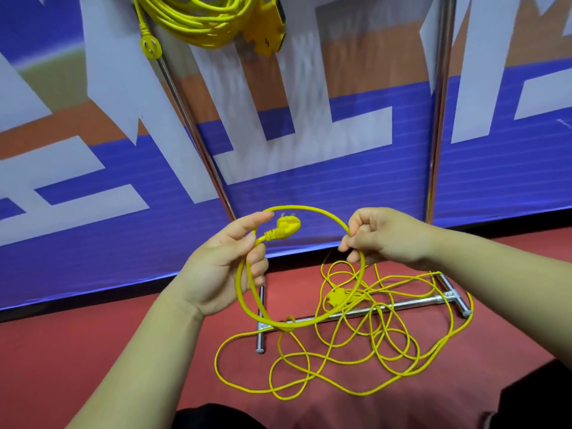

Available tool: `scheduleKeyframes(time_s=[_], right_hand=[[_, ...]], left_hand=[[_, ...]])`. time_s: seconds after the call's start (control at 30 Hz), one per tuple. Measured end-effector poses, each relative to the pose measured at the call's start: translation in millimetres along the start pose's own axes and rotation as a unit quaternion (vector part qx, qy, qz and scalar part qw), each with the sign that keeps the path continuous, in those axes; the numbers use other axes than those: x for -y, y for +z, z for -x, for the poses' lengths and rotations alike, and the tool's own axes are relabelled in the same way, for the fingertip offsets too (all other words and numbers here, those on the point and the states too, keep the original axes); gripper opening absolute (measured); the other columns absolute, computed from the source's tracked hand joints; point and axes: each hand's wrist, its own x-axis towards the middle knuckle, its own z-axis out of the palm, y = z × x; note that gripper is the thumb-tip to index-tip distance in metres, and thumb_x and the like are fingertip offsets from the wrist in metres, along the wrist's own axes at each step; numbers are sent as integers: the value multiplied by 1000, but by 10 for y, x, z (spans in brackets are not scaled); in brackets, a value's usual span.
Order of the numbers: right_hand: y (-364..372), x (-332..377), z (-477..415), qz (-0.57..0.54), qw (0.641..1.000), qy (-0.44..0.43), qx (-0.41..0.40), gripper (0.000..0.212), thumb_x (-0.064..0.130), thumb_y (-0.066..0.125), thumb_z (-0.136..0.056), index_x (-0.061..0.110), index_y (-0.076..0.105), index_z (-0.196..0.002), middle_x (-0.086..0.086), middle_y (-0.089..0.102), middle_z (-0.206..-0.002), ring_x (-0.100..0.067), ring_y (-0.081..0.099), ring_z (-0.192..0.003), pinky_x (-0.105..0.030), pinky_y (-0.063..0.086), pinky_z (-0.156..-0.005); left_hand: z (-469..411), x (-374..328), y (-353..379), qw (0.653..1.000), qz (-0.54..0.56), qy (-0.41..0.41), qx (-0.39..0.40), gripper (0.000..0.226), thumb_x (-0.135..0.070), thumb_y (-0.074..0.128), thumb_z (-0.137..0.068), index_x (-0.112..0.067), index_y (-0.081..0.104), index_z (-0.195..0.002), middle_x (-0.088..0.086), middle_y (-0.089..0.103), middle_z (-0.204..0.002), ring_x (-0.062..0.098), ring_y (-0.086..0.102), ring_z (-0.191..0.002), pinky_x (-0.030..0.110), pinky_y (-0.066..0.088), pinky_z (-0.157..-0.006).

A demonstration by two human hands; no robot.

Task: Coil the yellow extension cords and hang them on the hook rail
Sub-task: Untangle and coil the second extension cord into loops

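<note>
First loop in hand, the coiling of this cord barely begun.

My left hand (223, 264) has its fingers curled round the yellow extension cord (309, 208) just behind the plug (288, 226). My right hand (387, 233) pinches the loop's far side between thumb and fingertips. The rest lies in a tangle (335, 297) on the red floor (93, 351), and a coiled cord (198, 23) hangs above. Next, I reckon, the right hand draws up slack and lays a matching loop into the left.

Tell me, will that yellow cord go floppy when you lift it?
Probably floppy: the cord lies in loose tangled loops on the floor. Probably light: the right hand holds it with a pinch. It may snag on the bar it crosses.
</note>
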Motion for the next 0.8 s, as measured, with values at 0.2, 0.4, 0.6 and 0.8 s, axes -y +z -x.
scheduleKeyframes(time_s=[0.2,0.4,0.6,0.8], right_hand=[[49,-15,-16,-10,1000,-8,15,14,-5,59,-93,7,51,-91,-17,76,-99,-27,71,-87,-31,55,-71],[225,-93,-70,8,998,-6,64,21,-11,49,-95,9,52,-91,-12,74,-110,-24,73,-96,-25,50,-69],[454,-185,-168,-12,997,0,70,22,-14,57,-91,7,51,-96,-26,67,-118,-23,70,-100,-23,53,-66],[731,-424,-322,-18,997,26,71,34,-15,55,-81,12,40,-95,-20,65,-124,-20,71,-104,-32,53,-66]], left_hand=[[-27,-18,51,996,22,34,-74,42,-2,43,-92,-22,71,-117,5,56,-86,4,26,-47,14,23,-40],[-102,-80,109,988,34,89,-118,28,-17,44,-99,-21,70,-109,-3,36,-67,5,27,-46,17,18,-41],[-87,-92,83,982,24,120,-146,30,-13,44,-97,-21,65,-117,-1,36,-66,8,29,-49,17,25,-43],[63,-190,-107,985,117,112,-52,25,-15,43,-96,-19,63,-111,-5,36,-63,5,17,-47,14,17,-39]])
